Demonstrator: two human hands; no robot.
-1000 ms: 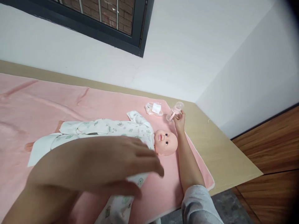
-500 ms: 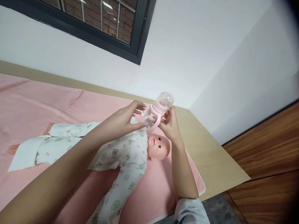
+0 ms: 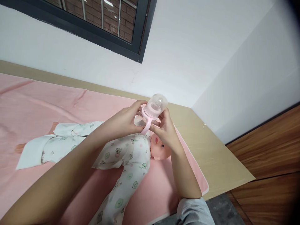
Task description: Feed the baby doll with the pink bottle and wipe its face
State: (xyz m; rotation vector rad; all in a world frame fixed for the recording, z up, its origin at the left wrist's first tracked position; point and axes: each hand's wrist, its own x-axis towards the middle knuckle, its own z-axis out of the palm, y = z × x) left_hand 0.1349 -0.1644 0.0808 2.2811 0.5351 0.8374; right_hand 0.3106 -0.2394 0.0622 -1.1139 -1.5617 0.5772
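Note:
Between my hands, above the doll's chest and head, is a clear baby bottle (image 3: 150, 111) with a pink collar, pink handles and a transparent domed cap. It tilts with its cap up and to the right. My left hand (image 3: 132, 117) is closed around the bottle's left side, thumb low and fingers behind. My right hand (image 3: 165, 126) grips it from the right near the handle; some fingertips are hidden behind it. Below lies a baby doll (image 3: 131, 150) on its back, in white clothes with green animal prints. My right hand partly covers its face.
A pink blanket (image 3: 58, 97) covers most of the tan tabletop (image 3: 199, 140). White walls meet behind it, with a dark-framed window (image 3: 138, 47) at the upper left. Wooden panels (image 3: 269, 147) stand at the right, beside the table's edge.
The bottle has moved slightly left and turned more upright. My left hand has closed in on its side, and my right hand has shifted left, covering more of the doll's face.

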